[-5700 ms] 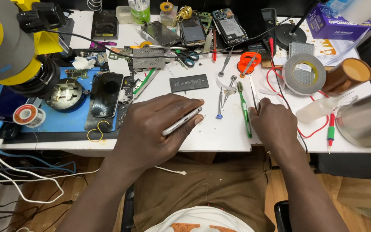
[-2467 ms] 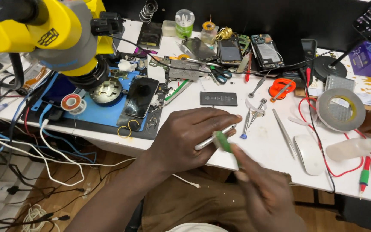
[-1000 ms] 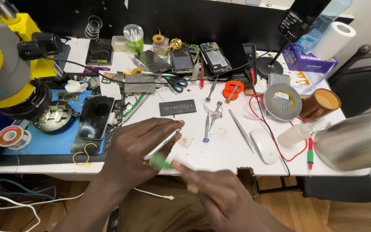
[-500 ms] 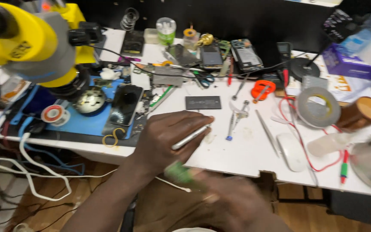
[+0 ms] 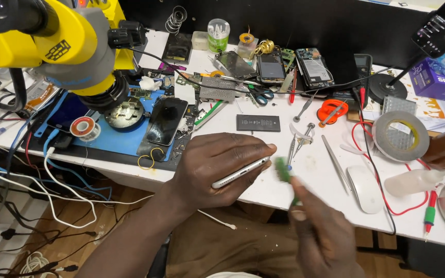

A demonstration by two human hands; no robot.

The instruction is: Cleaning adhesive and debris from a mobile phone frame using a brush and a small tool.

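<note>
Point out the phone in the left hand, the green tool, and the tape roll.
phone [image 5: 240,172], head view, on its silver side edge.
green tool [image 5: 283,170], head view, on its green handle.
tape roll [image 5: 400,136], head view, on the grey band of the ring.

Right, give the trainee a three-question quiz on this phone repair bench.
1. True or false: the left hand grips a silver phone by its edges.
2. Which tool does the right hand hold: (a) green-handled screwdriver, (b) scissors, (c) tweezers?
3. Fill in: the black phone lies on the ____ mat under the yellow microscope.

Key: 1 true; 2 a; 3 blue.
</note>
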